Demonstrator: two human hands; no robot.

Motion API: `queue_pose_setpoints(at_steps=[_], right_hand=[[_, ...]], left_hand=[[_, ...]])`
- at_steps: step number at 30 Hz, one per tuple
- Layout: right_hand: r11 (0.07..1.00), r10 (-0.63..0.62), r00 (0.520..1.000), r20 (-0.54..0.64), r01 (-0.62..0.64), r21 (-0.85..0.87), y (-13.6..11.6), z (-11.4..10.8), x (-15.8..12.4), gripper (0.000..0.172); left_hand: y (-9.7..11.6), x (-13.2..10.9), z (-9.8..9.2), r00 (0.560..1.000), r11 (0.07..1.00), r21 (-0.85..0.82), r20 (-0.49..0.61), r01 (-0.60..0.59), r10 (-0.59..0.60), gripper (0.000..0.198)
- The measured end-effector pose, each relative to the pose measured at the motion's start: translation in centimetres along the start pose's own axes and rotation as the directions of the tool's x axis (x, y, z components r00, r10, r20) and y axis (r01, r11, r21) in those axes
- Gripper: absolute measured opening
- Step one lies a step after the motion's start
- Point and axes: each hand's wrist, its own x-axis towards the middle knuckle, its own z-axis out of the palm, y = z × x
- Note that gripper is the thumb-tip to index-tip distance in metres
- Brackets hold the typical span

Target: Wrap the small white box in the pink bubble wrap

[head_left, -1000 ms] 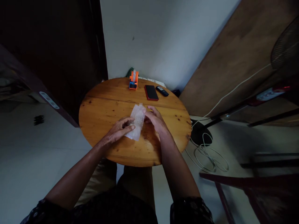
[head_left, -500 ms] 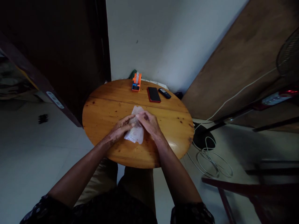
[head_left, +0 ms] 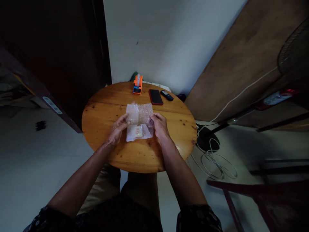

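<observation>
A sheet of bubble wrap [head_left: 145, 113] is spread between my hands over the round wooden table [head_left: 101, 119]. My left hand [head_left: 118, 129] pinches its left edge, thumb on top. With closed fingers, my right hand [head_left: 159, 124] grips the right edge. On the near part of the wrap lies a small pale item [head_left: 138, 131] with reddish marks. It is partly covered by the plastic, and I cannot make out its kind.
Toward the back of the table stand an orange and blue tape dispenser [head_left: 137, 85], a dark flat case with red edges [head_left: 156, 97] and a black handset [head_left: 166, 95]. A pale coiled cable [head_left: 218, 164] lies on the floor at right, near a fan [head_left: 293, 48].
The folded bubble wrap has been opened out into a wider sheet, showing the small item on it. My hands have moved apart to its two sides. The view has shifted slightly.
</observation>
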Motion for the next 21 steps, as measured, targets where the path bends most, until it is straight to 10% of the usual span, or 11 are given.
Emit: queue_pose_setpoints(at_steps=[7, 21], right_hand=[[0.984, -0.105, 0.994, -0.044, 0.098, -0.146, 0.8, 0.2, 0.2, 0.02], [0.92, -0.175, 0.974, -0.146, 0.109, -0.377, 2.1, -2.0, 2.3, 0.019]], left_hand=[[0.1, -0.6, 0.0, 0.957, 0.861, 0.473, -0.111, -0.186, 0.268, 0.055], [0.7, 1.9, -2.1, 0.919, 0.932, 0.302, -0.388, 0.201, -0.072, 0.015]])
